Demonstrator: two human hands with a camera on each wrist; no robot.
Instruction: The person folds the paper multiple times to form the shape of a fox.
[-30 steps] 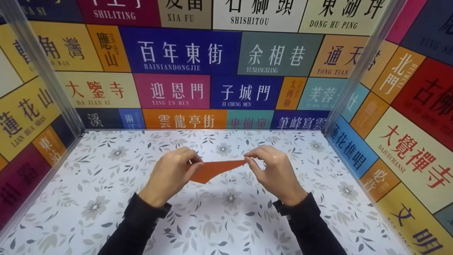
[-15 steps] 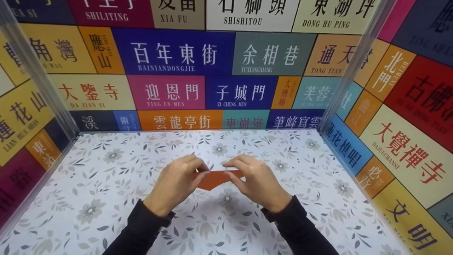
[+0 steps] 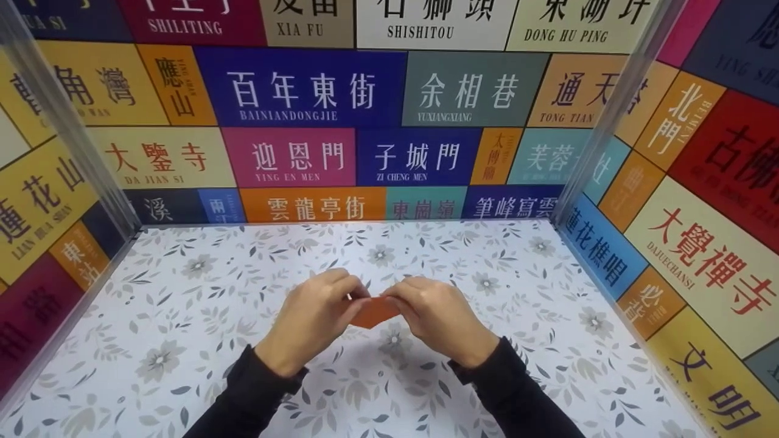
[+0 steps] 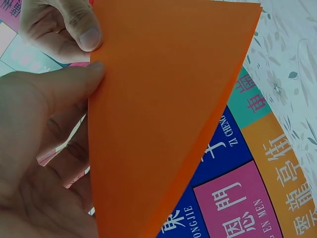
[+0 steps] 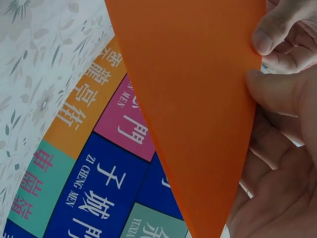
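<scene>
A folded piece of orange paper (image 3: 372,312) is held up above the table between both hands. My left hand (image 3: 321,319) pinches its upper edge between thumb and fingers. Close beside it, my right hand (image 3: 443,316) pinches the same edge with its thumb in front. In the left wrist view the orange paper (image 4: 163,99) looks triangular, with layers showing along its slanted edge. The right wrist view has the paper (image 5: 193,104) narrowing to a point at the bottom, and both thumbs lie near each other on its edge.
A white table (image 3: 213,389) with a grey leaf and flower pattern lies beneath the hands. Upright walls of colourful sign panels (image 3: 298,88) stand behind it and on both sides, with clear strips (image 3: 587,134) at the corners.
My right hand has left the paper's far right tip and slid left along the edge to beside the left hand, closing its pinch there. Both hands sit slightly lower than at first.
</scene>
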